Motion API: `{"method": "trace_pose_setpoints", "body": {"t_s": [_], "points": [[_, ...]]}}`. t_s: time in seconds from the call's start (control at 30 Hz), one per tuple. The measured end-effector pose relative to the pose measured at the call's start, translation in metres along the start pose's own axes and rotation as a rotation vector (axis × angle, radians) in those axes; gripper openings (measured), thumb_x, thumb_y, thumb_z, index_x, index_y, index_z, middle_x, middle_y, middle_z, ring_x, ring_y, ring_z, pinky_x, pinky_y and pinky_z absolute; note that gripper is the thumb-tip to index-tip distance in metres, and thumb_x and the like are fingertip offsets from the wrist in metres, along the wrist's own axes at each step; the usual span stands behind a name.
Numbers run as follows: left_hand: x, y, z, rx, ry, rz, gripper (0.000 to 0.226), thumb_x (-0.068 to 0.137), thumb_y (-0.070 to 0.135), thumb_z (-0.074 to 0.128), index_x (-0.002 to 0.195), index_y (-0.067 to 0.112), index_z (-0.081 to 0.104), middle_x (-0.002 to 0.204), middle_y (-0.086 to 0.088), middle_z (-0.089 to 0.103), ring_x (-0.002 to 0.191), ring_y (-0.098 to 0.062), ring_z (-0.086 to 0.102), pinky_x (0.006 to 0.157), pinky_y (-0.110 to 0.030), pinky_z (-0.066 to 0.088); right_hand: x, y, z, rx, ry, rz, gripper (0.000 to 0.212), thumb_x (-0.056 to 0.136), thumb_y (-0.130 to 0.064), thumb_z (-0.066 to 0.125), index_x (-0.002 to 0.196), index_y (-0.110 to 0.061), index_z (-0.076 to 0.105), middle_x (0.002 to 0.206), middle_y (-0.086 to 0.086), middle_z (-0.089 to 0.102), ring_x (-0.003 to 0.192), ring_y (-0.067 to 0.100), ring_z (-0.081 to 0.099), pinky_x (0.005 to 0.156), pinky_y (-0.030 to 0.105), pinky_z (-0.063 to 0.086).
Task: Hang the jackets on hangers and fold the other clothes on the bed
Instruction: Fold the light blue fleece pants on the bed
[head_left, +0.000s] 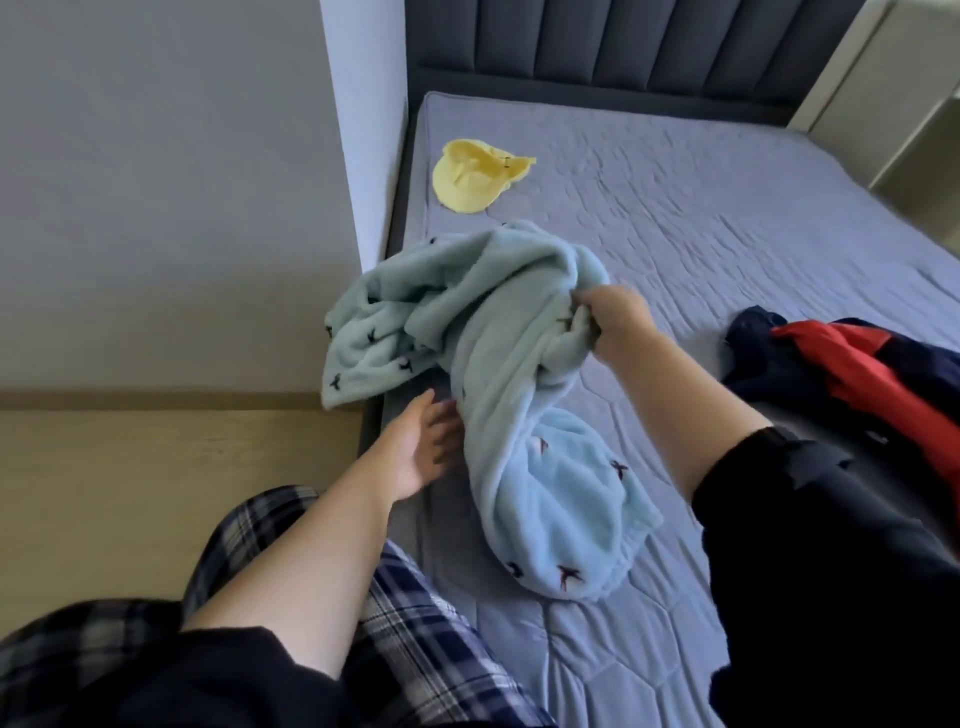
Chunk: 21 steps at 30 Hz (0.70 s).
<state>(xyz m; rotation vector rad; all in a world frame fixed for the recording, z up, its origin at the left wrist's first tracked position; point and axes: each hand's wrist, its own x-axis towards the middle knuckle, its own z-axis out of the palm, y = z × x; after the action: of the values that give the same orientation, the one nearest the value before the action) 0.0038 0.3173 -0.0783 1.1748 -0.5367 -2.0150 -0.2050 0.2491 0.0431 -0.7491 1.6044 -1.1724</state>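
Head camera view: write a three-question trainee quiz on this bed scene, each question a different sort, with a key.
1. True or false: the right hand grips the light blue fleece garment and holds part of it up off the bed.
2. Multiple choice: what lies near the bed's far left corner? A) a yellow cap B) a green sock C) a white towel
3. Fill in the blank: in this view, the red and navy jacket lies to the ____ of the fleece garment.

Key: 1 true; 2 A; 3 right.
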Motion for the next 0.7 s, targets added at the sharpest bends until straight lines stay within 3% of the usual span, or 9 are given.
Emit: {"method": "trace_pose_setpoints", "body": {"t_s": [0.07, 0.13, 0.23, 0.3, 0.37, 0.5, 0.6, 0.7], "points": [[0.003, -0.003, -0.003, 0.07, 0.056, 0.001, 0.039, 0.097, 0.052, 0.035, 0.119, 0.025, 0.054, 0.113, 0.001, 0.061, 0.105, -0.019, 0.056, 0.093, -0.039, 0.04, 0.017, 0.03, -0.022, -0.385, 0.176, 0.065, 0.021, 0.092, -0.012, 0.055, 0.108, 0.002, 0.059, 0.096, 0.011, 0.05, 0.086, 0.02, 0.048, 0.065, 0.031, 0.041], [0.006, -0.005, -0.001, 0.094, 0.075, -0.004, 0.038, 0.099, 0.05, 0.034, 0.126, 0.028, 0.049, 0.123, -0.001, 0.057, 0.113, -0.021, 0.052, 0.103, -0.043, 0.032, 0.022, 0.06, -0.037, -0.369, 0.073, 0.241, 0.052, 0.092, -0.033, 0.059, 0.131, -0.001, 0.048, 0.111, 0.011, 0.051, 0.1, 0.025, 0.052, 0.081, 0.037, 0.039], [0.005, -0.01, 0.009, 0.185, 0.066, -0.031, 0.029, 0.097, 0.045, 0.044, 0.12, 0.028, 0.053, 0.115, 0.003, 0.061, 0.107, -0.017, 0.054, 0.09, -0.035, 0.041, 0.009, 0.092, -0.037, -0.49, -0.182, 0.282, 0.082, 0.084, -0.061, 0.058, 0.145, -0.013, 0.032, 0.133, 0.006, 0.044, 0.127, 0.029, 0.043, 0.09, 0.041, 0.037], [0.002, -0.019, 0.016, 0.286, 0.042, -0.038, 0.022, 0.095, 0.035, 0.054, 0.116, 0.027, 0.055, 0.105, 0.005, 0.064, 0.095, -0.012, 0.06, 0.072, -0.025, 0.049, 0.002, 0.111, -0.038, -0.584, -0.354, 0.224, 0.093, 0.083, -0.058, 0.061, 0.152, -0.019, 0.013, 0.145, 0.0, 0.035, 0.133, 0.025, 0.039, 0.091, 0.037, 0.043], [0.004, -0.03, 0.023, 0.332, 0.046, -0.009, 0.026, 0.091, 0.024, 0.063, 0.114, 0.025, 0.052, 0.1, 0.007, 0.064, 0.087, -0.009, 0.062, 0.063, -0.02, 0.052, 0.0, 0.125, -0.045, -0.521, -0.53, 0.261, 0.086, 0.09, -0.048, 0.058, 0.153, -0.027, 0.004, 0.152, -0.004, 0.029, 0.135, 0.019, 0.038, 0.106, 0.037, 0.035], [0.017, -0.046, 0.038, 0.267, 0.182, 0.096, 0.053, 0.081, 0.012, 0.074, 0.123, 0.02, 0.043, 0.109, -0.002, 0.062, 0.099, -0.021, 0.062, 0.08, -0.032, 0.052, 0.0, 0.127, -0.06, -0.232, -0.666, 0.322, 0.064, 0.098, -0.029, 0.051, 0.152, -0.031, 0.016, 0.15, -0.003, 0.039, 0.127, 0.018, 0.049, 0.116, 0.039, 0.026], [0.023, -0.053, 0.043, 0.305, 0.311, 0.133, 0.053, 0.08, 0.012, 0.071, 0.127, 0.016, 0.047, 0.113, -0.006, 0.063, 0.102, -0.025, 0.062, 0.086, -0.038, 0.053, -0.011, 0.127, -0.064, -0.44, -0.714, 0.203, 0.076, 0.094, -0.033, 0.055, 0.153, -0.03, 0.007, 0.158, -0.002, 0.021, 0.137, 0.013, 0.033, 0.116, 0.033, 0.023], [0.024, -0.045, 0.039, 0.069, 0.364, 0.07, 0.049, 0.079, 0.016, 0.072, 0.123, 0.015, 0.051, 0.106, -0.01, 0.066, 0.094, -0.029, 0.066, 0.071, -0.034, 0.055, -0.024, 0.128, -0.069, -0.65, -0.813, 0.058, 0.101, 0.08, -0.04, 0.07, 0.151, -0.037, -0.003, 0.16, -0.004, 0.009, 0.142, 0.01, 0.021, 0.112, 0.027, 0.025]]}}
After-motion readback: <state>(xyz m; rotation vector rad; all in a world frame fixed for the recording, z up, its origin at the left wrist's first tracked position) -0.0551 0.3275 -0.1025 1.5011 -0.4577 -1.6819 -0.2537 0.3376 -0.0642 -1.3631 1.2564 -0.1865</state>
